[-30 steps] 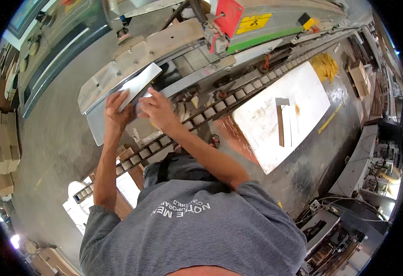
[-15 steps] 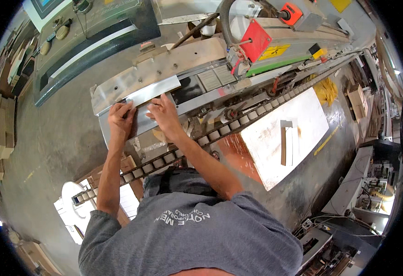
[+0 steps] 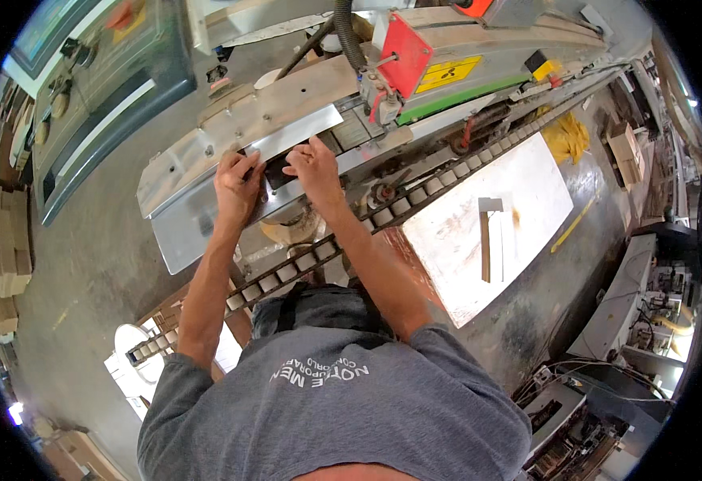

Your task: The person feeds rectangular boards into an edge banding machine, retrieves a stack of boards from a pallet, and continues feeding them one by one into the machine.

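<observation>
Both hands are reaching up over a long machine (image 3: 415,88) that is running slantwise across the view. The left hand (image 3: 237,188) is lying on a shiny metal strip (image 3: 291,132), its fingers curling over the strip's lower edge in a narrow grip that is holding the metal. The right hand (image 3: 312,164) is sitting just beside it to the right, fingertips pressing on the same strip near a dark opening; I cannot tell whether its grip is closing around anything. The strip is lying tilted along the machine's front, above a larger grey sheet-metal guard (image 3: 178,232) that is hanging out toward the left. Below the hands a roller track (image 3: 415,196) is stretching diagonally, and a tape roll (image 3: 291,231) is showing just under the right wrist. A red cover (image 3: 403,60) and a black hose (image 3: 349,36) are standing above the strip to the right. A white board (image 3: 487,220) is lying on the table at right, with a thin wooden piece (image 3: 485,240) resting on it. Yellow cloth (image 3: 566,136) is lying beyond the board's far corner.
</observation>
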`<state>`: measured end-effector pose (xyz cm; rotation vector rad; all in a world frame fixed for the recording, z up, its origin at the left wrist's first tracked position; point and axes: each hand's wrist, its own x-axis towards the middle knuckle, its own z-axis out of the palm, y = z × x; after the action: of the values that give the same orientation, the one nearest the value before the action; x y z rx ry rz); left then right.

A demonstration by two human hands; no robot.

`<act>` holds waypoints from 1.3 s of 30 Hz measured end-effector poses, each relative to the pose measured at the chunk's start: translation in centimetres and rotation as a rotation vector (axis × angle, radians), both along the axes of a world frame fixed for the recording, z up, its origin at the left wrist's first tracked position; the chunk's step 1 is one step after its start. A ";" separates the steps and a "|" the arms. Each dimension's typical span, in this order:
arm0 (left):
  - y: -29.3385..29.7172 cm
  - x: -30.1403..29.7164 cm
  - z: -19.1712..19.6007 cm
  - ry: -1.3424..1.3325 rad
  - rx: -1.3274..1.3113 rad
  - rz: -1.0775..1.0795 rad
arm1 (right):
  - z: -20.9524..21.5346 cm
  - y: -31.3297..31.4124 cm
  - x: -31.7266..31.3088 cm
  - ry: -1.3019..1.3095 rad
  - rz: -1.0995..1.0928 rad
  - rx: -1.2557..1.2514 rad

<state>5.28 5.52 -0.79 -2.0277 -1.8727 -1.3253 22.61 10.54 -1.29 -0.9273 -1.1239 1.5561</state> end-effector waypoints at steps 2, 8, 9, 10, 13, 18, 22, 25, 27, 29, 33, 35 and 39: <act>1.2 1.6 -0.3 -0.020 -0.023 0.008 | 0.4 1.0 1.5 -0.006 -0.009 0.005; 5.4 6.9 -0.4 -0.022 -0.053 -0.024 | -0.1 4.1 6.4 -0.139 -0.099 -0.024; 6.3 7.9 -0.5 -0.026 -0.060 -0.047 | -0.5 3.8 7.5 -0.143 -0.121 -0.032; 7.1 8.8 -0.6 -0.038 -0.076 -0.059 | -1.0 3.1 8.6 -0.126 -0.109 0.079; 8.6 10.8 -0.4 -0.075 -0.144 -0.042 | 0.0 -0.6 11.8 -0.209 -0.161 0.327; 11.5 12.9 -0.3 -0.122 -0.183 -0.129 | -0.9 -5.6 23.9 -0.920 -0.548 0.508; 10.2 14.1 0.1 -0.018 -0.210 -0.121 | -4.3 -8.9 34.6 -1.506 -0.628 0.238; 8.4 13.8 -0.2 0.066 -0.169 -0.115 | -8.3 -11.7 39.7 -1.741 -0.549 -0.012; 7.6 13.4 -0.3 -0.017 -0.197 -0.155 | -9.4 -13.0 40.8 -1.753 -0.542 0.015; 7.2 13.6 0.0 -0.055 -0.201 -0.163 | -10.2 -13.4 42.0 -1.783 -0.555 0.117; 6.1 12.7 0.0 -0.090 -0.178 -0.147 | -8.4 -13.2 41.9 -1.731 -0.555 0.187; 5.1 12.2 0.1 -0.103 -0.159 -0.170 | -6.5 -13.2 40.7 -1.749 -0.597 0.257; 1.2 13.5 2.2 -0.426 -0.272 -0.233 | -0.7 -13.2 34.7 -0.692 -0.758 -0.196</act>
<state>18.80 6.77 1.45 -2.2980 -2.1393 -1.7681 57.29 -2.65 -1.97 -1.8526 -0.8909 0.7271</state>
